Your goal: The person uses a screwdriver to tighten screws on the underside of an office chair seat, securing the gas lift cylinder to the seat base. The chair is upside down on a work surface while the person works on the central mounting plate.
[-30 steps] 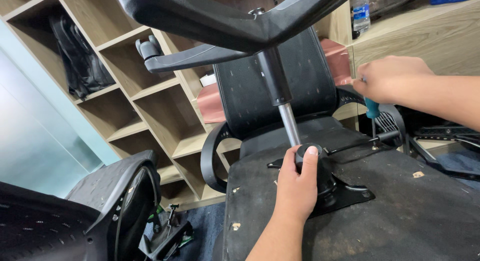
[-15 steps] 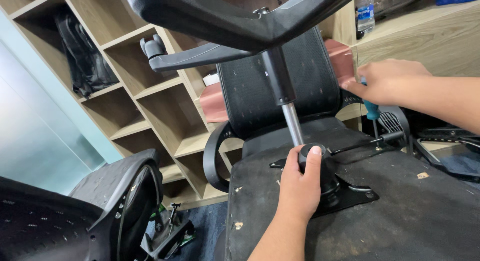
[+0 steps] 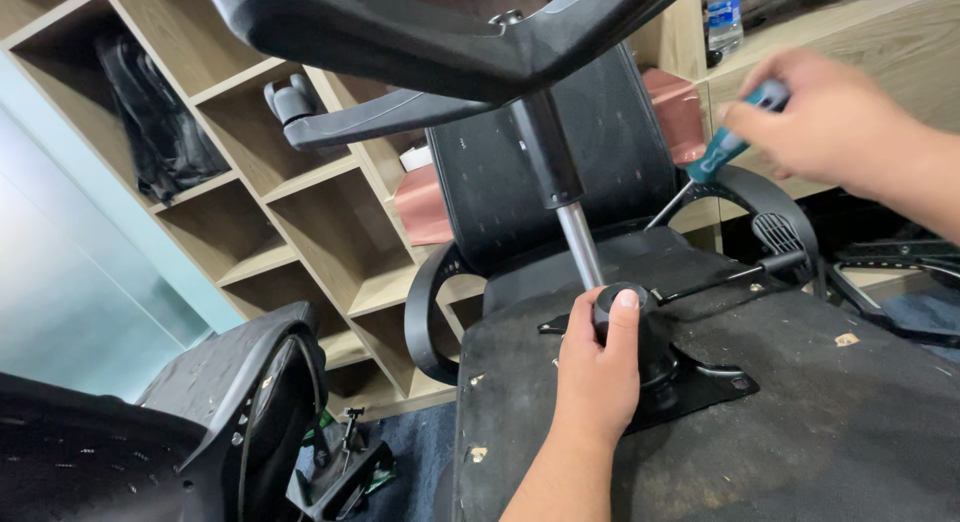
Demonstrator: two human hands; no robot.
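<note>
An office chair lies upside down, its black seat underside (image 3: 800,432) facing up. My left hand (image 3: 597,367) grips the black collar of the gas lift cylinder (image 3: 575,232) where it meets the metal mechanism plate (image 3: 700,387). The chair's star base (image 3: 420,37) with a caster (image 3: 290,100) sticks up toward me. My right hand (image 3: 835,127) holds a screwdriver with a teal handle (image 3: 725,147), raised above the seat, its shaft pointing down-left. A black lever (image 3: 735,274) juts from the mechanism.
Wooden cubby shelves (image 3: 300,222) stand behind, one holding a black bag (image 3: 150,132). Another black chair back (image 3: 620,172) with armrests sits behind the seat. A mesh chair part (image 3: 200,412) lies at lower left. A water bottle (image 3: 722,12) stands on a wooden counter.
My right hand has lifted up and to the right, tilting the screwdriver so its shaft shows. My left hand stays on the cylinder collar.
</note>
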